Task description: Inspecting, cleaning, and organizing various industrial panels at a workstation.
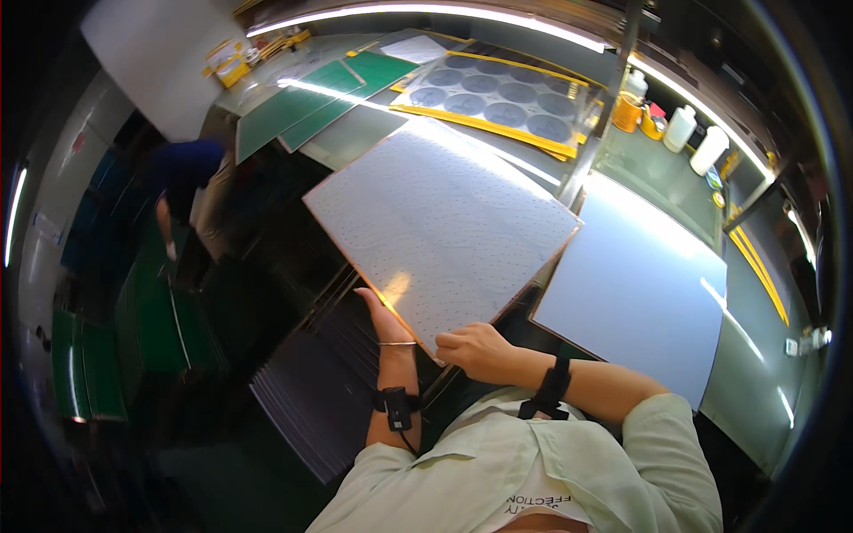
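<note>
A large pale grey panel [444,222] with rows of small dark marks and a copper-coloured edge lies tilted in front of me. My left hand [388,320] holds it at its near left edge. The fingers there are hidden beneath the panel, and the thumb sticks out to the side. Around the near corner, my right hand [480,351] is closed with bent fingers on the edge. To the right rests a second, plain bluish-white panel [640,284] on the bench, close to the right edge of the held one.
Green sheets [329,98] and a yellow-edged sheet with dark circles [502,89] cover the back of the bench. White bottles [681,129] stand at the back right, behind a metal post [613,107]. Stacked dark panels [311,391] are at lower left; another person [191,173] bends beyond them.
</note>
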A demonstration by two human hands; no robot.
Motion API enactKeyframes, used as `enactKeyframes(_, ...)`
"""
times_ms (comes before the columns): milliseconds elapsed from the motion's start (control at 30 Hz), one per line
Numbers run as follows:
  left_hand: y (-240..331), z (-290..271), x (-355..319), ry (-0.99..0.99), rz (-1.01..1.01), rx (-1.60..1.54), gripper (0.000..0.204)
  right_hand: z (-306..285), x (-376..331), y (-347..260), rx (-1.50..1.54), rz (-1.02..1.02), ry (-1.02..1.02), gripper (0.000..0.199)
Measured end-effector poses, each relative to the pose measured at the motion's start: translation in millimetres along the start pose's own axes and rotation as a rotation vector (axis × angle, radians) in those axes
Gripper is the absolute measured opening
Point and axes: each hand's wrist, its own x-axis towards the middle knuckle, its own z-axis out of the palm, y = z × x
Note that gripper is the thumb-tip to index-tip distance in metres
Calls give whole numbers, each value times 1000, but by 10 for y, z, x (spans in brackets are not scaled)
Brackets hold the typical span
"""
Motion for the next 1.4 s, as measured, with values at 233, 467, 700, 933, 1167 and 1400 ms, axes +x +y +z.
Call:
enactKeyframes(233, 69, -173, 198, -36, -132, -83, 61, -1182, 871, 404, -7, 225, 685, 7)
enactKeyframes(467, -50, -264, 454, 9, -121, -61, 40, -2285, 1157, 407, -365, -156, 973, 17)
enactKeyframes(700, -212, -178, 611, 128, -85, 99, 44, -3089, 409, 40, 46, -444, 848, 9)
enactKeyframes(933, 75, 114, 409, 190, 340, 617, 65, -2816, -1573, -625, -241, 307, 867, 9)
enactKeyframes(1167, 7, 707, 21, -431, -596, 264, 72, -1660, -3097, -924, 276, 746, 1117, 26)
enactKeyframes(1400, -457, 736, -202, -417, -552, 801, 54, -667, -3604, -1223, 370, 1316, 1430, 33)
